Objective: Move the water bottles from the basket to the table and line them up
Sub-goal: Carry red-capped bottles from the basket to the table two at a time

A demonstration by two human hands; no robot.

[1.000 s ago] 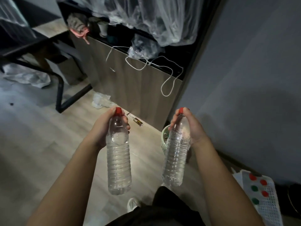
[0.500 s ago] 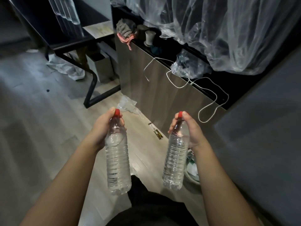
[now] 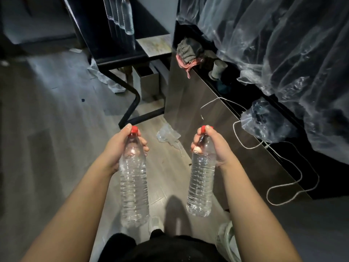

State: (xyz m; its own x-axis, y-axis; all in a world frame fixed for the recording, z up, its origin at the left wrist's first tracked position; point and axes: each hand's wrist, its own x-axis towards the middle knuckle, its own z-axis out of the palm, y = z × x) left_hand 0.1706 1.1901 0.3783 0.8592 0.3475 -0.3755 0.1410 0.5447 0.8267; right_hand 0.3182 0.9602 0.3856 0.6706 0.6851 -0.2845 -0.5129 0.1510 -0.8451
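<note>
Now holding two clear water bottles above the wooden floor (image 3: pixel 56 148), one in each of the hands, both upright with red caps on top. Gripping the left bottle (image 3: pixel 134 186), at about 7 o'clock, with the left hand (image 3: pixel 120 148): fingers curled round its neck and shoulder, thumb up against the cap. Gripping the right bottle (image 3: pixel 201 182), at about 5 o'clock, with the right hand (image 3: pixel 215 146) in much the same way, fingers wrapped round the neck just under the cap. Carrying the two well apart at roughly the same height, touching nothing but the hands.

Looking toward 11 o'clock, can make out a black counter (image 3: pixel 117 52) on dark metal legs, bearing a row of bottles (image 3: pixel 124 16), clear, upright and packed close together; cannot count them for sure. Can see a pale box (image 3: pixel 145 82) on the floor under the counter's near corner at 12 o'clock, and crumpled plastic (image 3: pixel 167 135) on the floor near the centre, beyond the hands and between them.

From 1 to 4 o'clock, facing a wood-fronted cabinet (image 3: pixel 217 133) with a dark top and a white cable (image 3: pixel 249 147) looping down its front. On that top, can pick out a heap of grey and pink cloth (image 3: pixel 187 52) at 12 o'clock, a clear plastic bag (image 3: pixel 268 120) at 3 o'clock, and loose plastic film (image 3: pixel 283 44) spread across 1 to 2 o'clock
</note>
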